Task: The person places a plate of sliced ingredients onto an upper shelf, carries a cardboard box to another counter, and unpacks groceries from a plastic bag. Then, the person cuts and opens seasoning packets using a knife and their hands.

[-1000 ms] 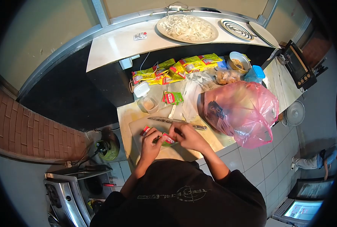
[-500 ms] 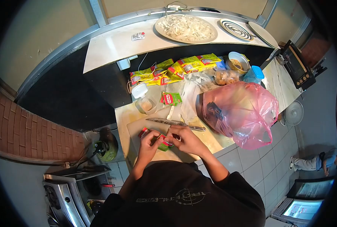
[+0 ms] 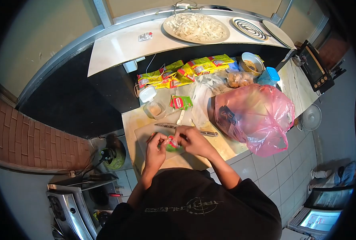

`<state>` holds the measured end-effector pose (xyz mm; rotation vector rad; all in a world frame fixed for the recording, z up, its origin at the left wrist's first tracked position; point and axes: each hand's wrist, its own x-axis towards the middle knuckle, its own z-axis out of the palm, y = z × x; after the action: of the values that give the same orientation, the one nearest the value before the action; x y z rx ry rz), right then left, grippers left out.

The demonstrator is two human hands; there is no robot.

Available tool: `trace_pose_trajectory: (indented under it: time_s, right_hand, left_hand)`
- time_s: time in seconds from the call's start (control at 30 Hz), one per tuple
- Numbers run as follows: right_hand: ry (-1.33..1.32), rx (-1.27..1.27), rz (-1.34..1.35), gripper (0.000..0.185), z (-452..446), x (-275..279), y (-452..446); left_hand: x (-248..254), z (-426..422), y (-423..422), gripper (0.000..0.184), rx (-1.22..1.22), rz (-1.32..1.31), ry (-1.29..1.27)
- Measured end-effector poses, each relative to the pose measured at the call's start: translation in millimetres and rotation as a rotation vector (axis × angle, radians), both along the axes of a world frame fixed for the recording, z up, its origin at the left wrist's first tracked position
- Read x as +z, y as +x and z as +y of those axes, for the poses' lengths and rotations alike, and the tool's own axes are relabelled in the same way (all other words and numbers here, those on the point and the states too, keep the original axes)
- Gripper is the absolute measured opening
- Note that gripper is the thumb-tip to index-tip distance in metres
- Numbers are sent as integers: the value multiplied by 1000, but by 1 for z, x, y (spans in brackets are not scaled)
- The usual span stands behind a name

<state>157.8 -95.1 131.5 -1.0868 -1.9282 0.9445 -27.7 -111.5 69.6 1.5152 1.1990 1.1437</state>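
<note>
Between my hands is a small red and green seasoning packet [image 3: 171,145], slightly blurred. My left hand [image 3: 156,150] pinches its left side. At the packet's upper right, my right hand [image 3: 194,141] has its fingers closed on the edge. Under both hands lies a pale cutting board [image 3: 144,134]. A knife [image 3: 208,133] rests on the board's far side, partly covered by my right hand. Beyond it are a white spoon [image 3: 181,117], more red and green packets [image 3: 181,103], and an opened clear tub [image 3: 155,110] with pale powder.
A large pink plastic bag [image 3: 258,120] fills the counter's right side. Yellow packets [image 3: 204,66] line the back, near a bowl [image 3: 253,64] and a blue-lidded container [image 3: 269,77]. Above, a shelf bears a plate of chopped white pieces [image 3: 196,28]. Another person [image 3: 334,176] stands far right.
My right hand has shifted up and slightly right along the packet's edge. The packet has tipped and sits higher between my fingers. At far right, the other person has moved lower in view.
</note>
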Motion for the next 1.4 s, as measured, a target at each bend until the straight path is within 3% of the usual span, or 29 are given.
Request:
trace_pose_trajectory:
  time_s: [0.07, 0.13, 0.17, 0.27, 0.4, 0.47, 0.53, 0.6, 0.73, 1.0, 1.17, 1.3, 1.4]
  right_hand:
    - [60, -110, -41, 7, 3, 0, 0]
    - [-48, 118, 108, 9, 1, 5, 2]
    - [-52, 117, 110, 9, 3, 3, 1]
    - [-52, -99, -30, 8, 5, -2, -3]
    - [-153, 161, 156, 11, 9, -7, -6]
    - [57, -132, -4, 13, 11, -14, -12]
    - [63, -102, -22, 12, 9, -6, -11]
    - [-251, 92, 137, 11, 5, 4, -4]
    - [-62, -88, 53, 9, 3, 0, -6]
    - [-93, -63, 207, 14, -7, -8, -5]
    - [-40, -184, 6, 15, -11, -12, -3]
    - [-89, 8, 121, 9, -15, 9, -5]
    - [-34, -154, 98, 11, -4, -8, -3]
  left_hand:
    - [-3, 2, -3, 6, -8, 50, -1]
    - [-2, 1, -2, 6, 10, -15, 5]
    - [-1, 0, -2, 6, 24, -79, 9]
    - [3, -5, -1, 6, 31, 11, 17]
    - [6, -2, -4, 7, 98, -126, -15]
    - [11, -2, -6, 7, 43, -53, -24]
    - [6, -2, -5, 7, 31, 10, 16]
    - [8, -4, -4, 7, 98, -160, -13]
    - [1, -5, 6, 11, 61, -124, 12]
    - [5, -10, 4, 21, 34, 26, 25]
    - [15, -12, 6, 19, 72, 55, 83]
    - [16, -8, 1, 18, 87, 31, 46]
    - [13, -6, 0, 18, 61, 62, 250]
